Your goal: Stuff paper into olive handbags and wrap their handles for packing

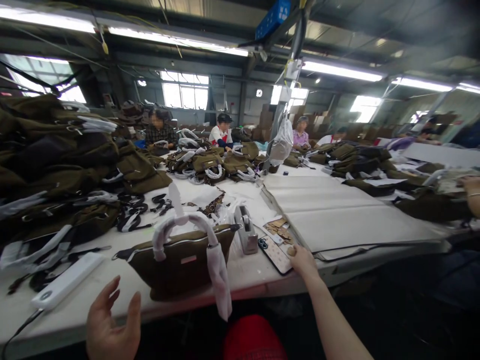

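An olive-green handbag (176, 272) stands upright at the table's front edge, its handles (183, 218) wrapped in white material. Left of it, my left hand (112, 325) is raised, fingers apart and holding nothing. My right hand (303, 261) reaches to the right side of a phone (275, 255) in a light patterned case. Its fingertips are drawn together at a small tan-brown spot, too small to name. Just beyond lie small brown pieces (279, 229) on paper. A grey tape dispenser (246, 235) stands between the handbag and the phone.
Olive bags (56, 155) are piled high at left, with more bags (217, 165) across the table. A white corded device (67, 280) lies front left. Large pale sheets (348, 210) cover the right side. A metal post (281, 115) rises mid-table. Several people work beyond; another person's hand (473, 195) shows far right.
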### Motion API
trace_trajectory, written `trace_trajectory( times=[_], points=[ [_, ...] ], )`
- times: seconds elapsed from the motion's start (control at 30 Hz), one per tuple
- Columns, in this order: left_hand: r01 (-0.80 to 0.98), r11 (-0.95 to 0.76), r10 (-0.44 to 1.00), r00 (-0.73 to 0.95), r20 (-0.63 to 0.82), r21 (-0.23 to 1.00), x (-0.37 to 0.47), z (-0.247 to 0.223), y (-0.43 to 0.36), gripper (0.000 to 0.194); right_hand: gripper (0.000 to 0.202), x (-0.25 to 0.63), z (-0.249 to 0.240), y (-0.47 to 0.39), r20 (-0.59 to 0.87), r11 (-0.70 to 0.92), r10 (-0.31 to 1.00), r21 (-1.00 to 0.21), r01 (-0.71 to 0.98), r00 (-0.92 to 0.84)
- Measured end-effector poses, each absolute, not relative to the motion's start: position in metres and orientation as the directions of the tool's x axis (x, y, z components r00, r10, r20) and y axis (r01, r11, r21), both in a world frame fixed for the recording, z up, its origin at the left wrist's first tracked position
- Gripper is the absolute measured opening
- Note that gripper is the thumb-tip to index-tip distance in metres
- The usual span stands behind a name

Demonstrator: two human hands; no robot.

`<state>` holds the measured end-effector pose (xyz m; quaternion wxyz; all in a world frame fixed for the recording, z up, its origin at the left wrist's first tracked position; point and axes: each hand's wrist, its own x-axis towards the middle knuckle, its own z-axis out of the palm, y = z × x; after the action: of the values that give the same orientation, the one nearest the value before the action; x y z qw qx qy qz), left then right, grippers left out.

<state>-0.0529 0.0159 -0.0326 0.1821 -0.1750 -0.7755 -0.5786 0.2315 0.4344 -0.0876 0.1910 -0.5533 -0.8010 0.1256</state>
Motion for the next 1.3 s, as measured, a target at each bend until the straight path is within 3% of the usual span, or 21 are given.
trace_trajectory(
  times=[0.1, 0.23, 0.5, 0.57, 0.67, 0.73, 0.8, 0.9, 1.1, 1.3],
  points=[
    [0.560, 0.121, 0.048, -0.828, 0.559, 0.820, -0.038, -0.028, 0.019, 0.058, 0.042, 0.239, -0.097, 0.452, 0.068, 0.350, 0.935, -0.340, 0.873, -0.348],
    [0.601, 0.034, 0.090, -0.797, 0.597, 0.798, -0.032, -0.029, 0.022, 0.042, 0.032, 0.236, -0.097, 0.453, 0.047, 0.358, 0.931, -0.307, 0.882, -0.362],
    [0.569, 0.056, 0.247, -0.804, 0.541, 0.820, -0.017, -0.026, 0.020, 0.031, 0.045, 0.238, -0.057, 0.430, 0.127, 0.317, 0.947, -0.516, 0.796, -0.294],
    [0.576, 0.033, 0.296, -0.786, 0.543, 0.817, -0.011, -0.023, 0.024, 0.028, 0.049, 0.234, -0.045, 0.409, 0.119, 0.326, 0.936, -0.650, 0.686, -0.332],
    [0.582, 0.029, 0.429, -0.741, 0.516, 0.813, 0.002, -0.017, 0.034, 0.025, 0.054, 0.218, -0.029, 0.356, -0.001, 0.135, 0.898, -0.951, 0.279, -0.440],
    [0.556, 0.040, 0.555, -0.703, 0.444, 0.830, 0.011, -0.010, 0.042, 0.022, 0.054, 0.202, -0.021, 0.312, -0.094, -0.062, 0.829, -0.995, 0.077, -0.551],
    [0.495, 0.041, 0.683, -0.648, 0.337, 0.868, 0.020, -0.005, 0.050, 0.020, 0.050, 0.185, -0.015, 0.269, -0.158, -0.170, 0.717, -0.984, 0.049, -0.679],
    [0.380, 0.036, 0.794, -0.572, 0.204, 0.924, 0.029, 0.000, 0.058, 0.021, 0.044, 0.157, -0.013, 0.218, -0.164, -0.204, 0.528, -0.977, 0.063, -0.833],
    [0.240, 0.002, 0.673, -0.719, 0.177, 0.971, 0.025, -0.005, 0.049, 0.023, 0.044, 0.121, -0.024, 0.171, -0.122, -0.110, 0.354, -0.990, 0.088, -0.927],
    [0.040, -0.119, 0.509, -0.856, 0.096, 0.992, 0.005, -0.007, 0.032, 0.029, 0.045, 0.112, -0.035, 0.170, -0.103, 0.117, 0.323, -0.982, 0.148, -0.941]
  ],
)
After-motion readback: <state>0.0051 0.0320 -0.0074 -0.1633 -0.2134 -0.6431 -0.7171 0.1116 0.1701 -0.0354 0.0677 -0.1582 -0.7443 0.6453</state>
